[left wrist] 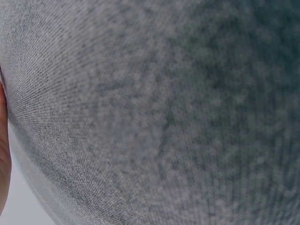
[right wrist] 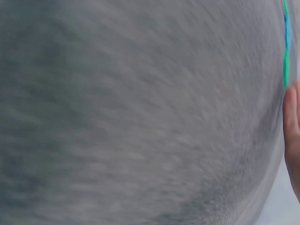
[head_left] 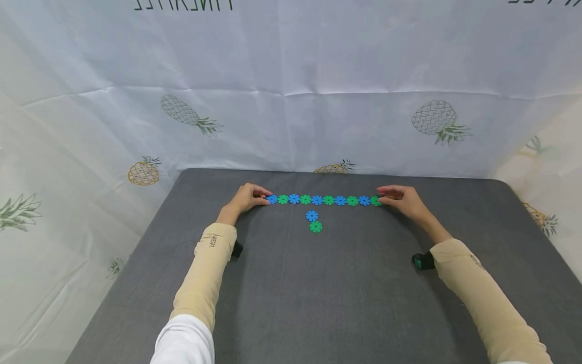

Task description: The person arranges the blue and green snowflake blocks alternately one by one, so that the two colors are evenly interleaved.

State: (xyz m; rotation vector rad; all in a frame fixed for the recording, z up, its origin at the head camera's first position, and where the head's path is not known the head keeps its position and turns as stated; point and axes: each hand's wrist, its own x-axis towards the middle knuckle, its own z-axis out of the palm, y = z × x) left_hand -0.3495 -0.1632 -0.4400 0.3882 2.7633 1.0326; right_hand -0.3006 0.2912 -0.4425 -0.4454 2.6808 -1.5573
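Note:
A straight row of alternating blue and green notched plastic discs (head_left: 328, 200) runs across the far part of the table, neighbours touching edge to edge. At its left end my left hand (head_left: 244, 198) pinches the blue disc (head_left: 272, 199) between thumb and fingers. My right hand (head_left: 402, 200) pinches the green disc (head_left: 375, 200) at the opposite end. The right wrist view shows the row edge-on as a thin strip (right wrist: 287, 42) by the fingertips. Whether the row lies flat or is slightly raised, I cannot tell. Only a sliver of hand appears in the left wrist view.
Just below the row, a loose blue disc (head_left: 311, 216) touches or nearly touches a green disc (head_left: 316, 227). The grey table (head_left: 318, 303) reaches back to a pale pineapple-print curtain (head_left: 291, 126). Dark wrist cameras (head_left: 423, 261) sit under both sleeves.

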